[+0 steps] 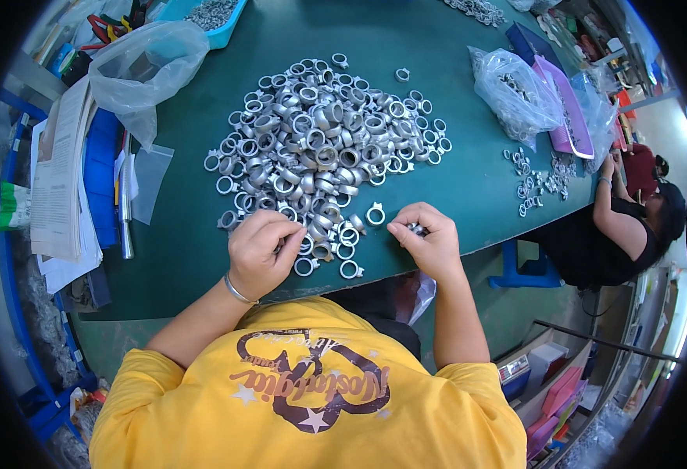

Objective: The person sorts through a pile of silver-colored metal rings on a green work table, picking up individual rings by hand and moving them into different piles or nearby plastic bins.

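A large heap of silver metal rings [320, 133], each with a small lug on its side, lies in the middle of the green table [226, 297]. At the heap's near edge, my left hand [264, 248] is closed in a pinch beside several rings; whatever is between its fingertips is hidden. My right hand [431, 238] is curled at the table's front edge, right of the heap, with small shiny metal pieces [416, 228] showing between its thumb and fingers. Between my hands lie a few loose rings, one ring [375, 213] nearest my right hand and another ring [350, 270] close to the edge.
Far left stand a turquoise bin [222, 31] of small metal parts and a clear plastic bag [148, 74]. Papers [62, 172] and a blue tray [103, 180] line the left side. To the right are a filled bag [519, 98], a purple tray [570, 117] and a seated co-worker [625, 227].
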Action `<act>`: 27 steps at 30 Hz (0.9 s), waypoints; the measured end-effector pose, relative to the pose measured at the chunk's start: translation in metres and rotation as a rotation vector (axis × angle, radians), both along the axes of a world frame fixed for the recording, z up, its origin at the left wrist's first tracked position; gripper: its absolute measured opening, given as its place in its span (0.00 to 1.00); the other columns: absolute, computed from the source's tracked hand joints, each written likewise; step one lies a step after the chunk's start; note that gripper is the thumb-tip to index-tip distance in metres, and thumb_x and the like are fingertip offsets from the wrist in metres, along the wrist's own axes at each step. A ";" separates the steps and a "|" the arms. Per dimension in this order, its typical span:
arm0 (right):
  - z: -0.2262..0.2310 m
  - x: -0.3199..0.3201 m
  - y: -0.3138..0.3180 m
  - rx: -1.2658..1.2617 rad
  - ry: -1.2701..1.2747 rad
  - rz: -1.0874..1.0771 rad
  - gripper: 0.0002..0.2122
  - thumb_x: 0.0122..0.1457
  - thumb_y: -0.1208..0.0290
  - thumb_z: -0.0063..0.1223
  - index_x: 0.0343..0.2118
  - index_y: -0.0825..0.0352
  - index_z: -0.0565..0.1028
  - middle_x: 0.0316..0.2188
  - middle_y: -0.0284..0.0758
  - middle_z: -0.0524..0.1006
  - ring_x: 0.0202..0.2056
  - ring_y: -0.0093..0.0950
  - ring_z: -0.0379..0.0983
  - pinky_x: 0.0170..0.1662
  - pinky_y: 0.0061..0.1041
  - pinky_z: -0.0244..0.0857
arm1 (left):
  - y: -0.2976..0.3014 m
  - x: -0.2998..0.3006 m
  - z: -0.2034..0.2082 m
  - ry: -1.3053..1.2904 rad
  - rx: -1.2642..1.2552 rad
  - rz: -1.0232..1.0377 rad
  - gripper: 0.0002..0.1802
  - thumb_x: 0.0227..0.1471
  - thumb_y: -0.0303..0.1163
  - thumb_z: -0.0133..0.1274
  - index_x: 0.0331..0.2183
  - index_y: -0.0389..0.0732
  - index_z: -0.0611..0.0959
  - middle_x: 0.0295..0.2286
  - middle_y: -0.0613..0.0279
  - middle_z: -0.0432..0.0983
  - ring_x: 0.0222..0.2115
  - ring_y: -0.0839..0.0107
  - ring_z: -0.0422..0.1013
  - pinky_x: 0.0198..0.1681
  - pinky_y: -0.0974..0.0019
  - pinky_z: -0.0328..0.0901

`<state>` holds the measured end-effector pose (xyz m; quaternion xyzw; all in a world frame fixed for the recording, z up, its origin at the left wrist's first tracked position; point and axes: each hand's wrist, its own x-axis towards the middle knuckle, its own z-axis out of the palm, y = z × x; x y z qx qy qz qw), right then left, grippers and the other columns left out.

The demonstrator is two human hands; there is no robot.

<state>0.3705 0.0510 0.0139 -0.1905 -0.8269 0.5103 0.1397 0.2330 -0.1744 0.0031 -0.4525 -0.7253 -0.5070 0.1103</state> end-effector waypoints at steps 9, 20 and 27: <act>0.013 -0.020 -0.026 0.495 -0.157 0.019 0.10 0.46 0.64 0.64 0.27 0.64 0.79 0.25 0.38 0.74 0.26 0.38 0.73 0.29 0.33 0.68 | 0.000 -0.001 0.001 -0.004 -0.008 0.003 0.08 0.38 0.17 0.61 0.25 0.35 0.79 0.23 0.61 0.72 0.16 0.77 0.65 0.17 0.76 0.58; 0.011 0.009 -0.010 -0.052 0.053 0.124 0.09 0.39 0.80 0.68 0.23 0.67 0.77 0.31 0.37 0.77 0.33 0.27 0.74 0.37 0.24 0.67 | 0.000 -0.001 -0.001 -0.015 0.005 -0.016 0.08 0.39 0.17 0.61 0.25 0.35 0.79 0.23 0.61 0.72 0.16 0.76 0.65 0.17 0.76 0.58; 0.004 0.016 -0.018 -0.361 0.267 0.232 0.10 0.38 0.83 0.67 0.21 0.67 0.75 0.35 0.40 0.78 0.35 0.27 0.74 0.39 0.23 0.66 | 0.000 0.000 -0.001 -0.017 -0.008 -0.012 0.08 0.39 0.17 0.61 0.25 0.35 0.80 0.23 0.61 0.72 0.16 0.77 0.65 0.18 0.77 0.58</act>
